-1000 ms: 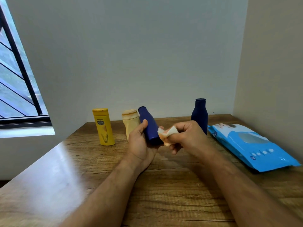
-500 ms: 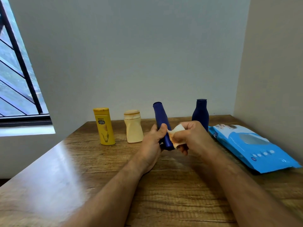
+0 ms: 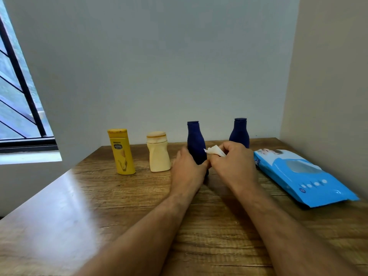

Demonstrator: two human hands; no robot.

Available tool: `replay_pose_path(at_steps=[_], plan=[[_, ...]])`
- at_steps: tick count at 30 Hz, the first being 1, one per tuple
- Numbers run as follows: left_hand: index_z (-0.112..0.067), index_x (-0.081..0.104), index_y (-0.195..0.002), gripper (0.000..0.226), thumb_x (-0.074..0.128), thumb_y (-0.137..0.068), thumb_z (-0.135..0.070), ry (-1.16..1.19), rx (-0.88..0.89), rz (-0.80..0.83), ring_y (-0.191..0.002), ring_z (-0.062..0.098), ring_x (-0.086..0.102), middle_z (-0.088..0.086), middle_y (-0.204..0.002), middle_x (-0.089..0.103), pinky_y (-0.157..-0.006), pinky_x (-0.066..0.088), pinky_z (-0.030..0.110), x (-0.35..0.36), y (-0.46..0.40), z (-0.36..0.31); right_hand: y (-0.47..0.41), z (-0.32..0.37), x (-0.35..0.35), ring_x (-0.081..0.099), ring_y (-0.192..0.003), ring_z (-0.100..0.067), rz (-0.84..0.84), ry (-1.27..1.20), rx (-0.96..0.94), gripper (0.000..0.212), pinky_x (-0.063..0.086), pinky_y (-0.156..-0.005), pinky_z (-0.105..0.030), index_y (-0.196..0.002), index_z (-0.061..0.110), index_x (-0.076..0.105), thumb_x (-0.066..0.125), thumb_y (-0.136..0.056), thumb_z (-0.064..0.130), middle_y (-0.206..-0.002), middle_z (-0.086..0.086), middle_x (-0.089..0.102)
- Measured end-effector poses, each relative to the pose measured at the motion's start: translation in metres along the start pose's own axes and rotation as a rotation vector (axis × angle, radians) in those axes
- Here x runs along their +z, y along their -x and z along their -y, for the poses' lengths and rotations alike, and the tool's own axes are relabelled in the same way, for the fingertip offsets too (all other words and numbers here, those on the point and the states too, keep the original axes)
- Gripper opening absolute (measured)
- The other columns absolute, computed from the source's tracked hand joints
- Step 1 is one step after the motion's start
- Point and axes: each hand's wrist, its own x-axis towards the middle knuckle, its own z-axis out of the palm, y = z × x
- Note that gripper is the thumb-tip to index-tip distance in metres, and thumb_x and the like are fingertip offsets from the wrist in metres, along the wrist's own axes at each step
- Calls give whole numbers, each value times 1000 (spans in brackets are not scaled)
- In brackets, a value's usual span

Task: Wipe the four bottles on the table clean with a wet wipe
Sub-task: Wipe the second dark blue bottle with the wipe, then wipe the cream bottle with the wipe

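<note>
Four bottles stood upright on the table (image 3: 139,196): yellow bottle (image 3: 121,152), cream bottle (image 3: 158,154), near navy bottle (image 3: 196,144) gripped low in my left hand (image 3: 188,170), far navy bottle (image 3: 239,132); my right hand (image 3: 233,166) pinched one wet wipe (image 3: 214,151) beside it, progress unclear, one wipe pack (image 3: 302,176) rightmost.

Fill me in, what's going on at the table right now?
A person is wiping bottles. The left hand holds a dark blue bottle upright on the table, while the right hand pinches a wet wipe against its side. A yellow bottle, a cream bottle and a second blue bottle stand in the row. A blue wipes pack lies to the right.
</note>
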Motion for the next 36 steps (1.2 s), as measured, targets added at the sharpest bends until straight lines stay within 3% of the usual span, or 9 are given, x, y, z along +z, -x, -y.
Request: replay_pose_path(at_steps=[4,12,20,26,28,31,36], plan=[[-15,53,-124,49,70,-84,-39,-99,22,-23,-109,24,58,3,-118,60,-93,53,44,6,-3,-8,1,1,0,57,-69,-3,-13,-2,-23,8,34,-52,-11,-89,26,64,68,-86,20,-76,13,59],[-12,48,-133,50,68,-90,-26,-213,-54,-69,-120,27,56,9,-130,58,-99,50,42,19,-16,-9,-1,0,1,57,-69,-3,-31,-31,-41,10,38,-54,-11,-92,25,64,70,-85,22,-80,12,60],[-8,45,-132,59,76,-84,-23,-197,-146,-65,-117,26,57,10,-130,56,-96,53,40,19,-12,-7,-2,-1,3,57,-70,-2,-8,-22,-36,12,38,-55,-12,-99,23,66,69,-87,23,-83,12,61],[-9,47,-129,65,82,-77,-28,-106,-113,-50,-117,24,56,4,-130,52,-97,54,42,9,7,-1,3,2,-5,57,-71,-1,7,-37,-72,9,36,-55,-10,-97,24,66,67,-88,21,-79,14,59],[-18,46,-125,59,81,-79,-26,-44,-91,-102,-114,19,56,-4,-120,51,-95,54,40,0,18,2,5,3,-5,57,-70,-1,9,-45,-88,9,36,-55,-10,-96,24,66,67,-88,20,-81,13,61],[-23,48,-118,51,81,-79,-26,-33,-17,-315,-111,17,52,-8,-112,50,-96,51,40,-19,29,5,6,5,-4,58,-73,-1,20,-51,-103,12,38,-57,-10,-100,24,67,68,-89,20,-85,12,63],[-12,42,-133,77,86,-74,-35,-46,-144,-494,-130,27,39,8,-135,47,-109,35,40,-37,16,12,9,7,-4,59,-78,-2,70,-72,-98,17,43,-62,-12,-105,22,68,68,-89,19,-90,12,63]])
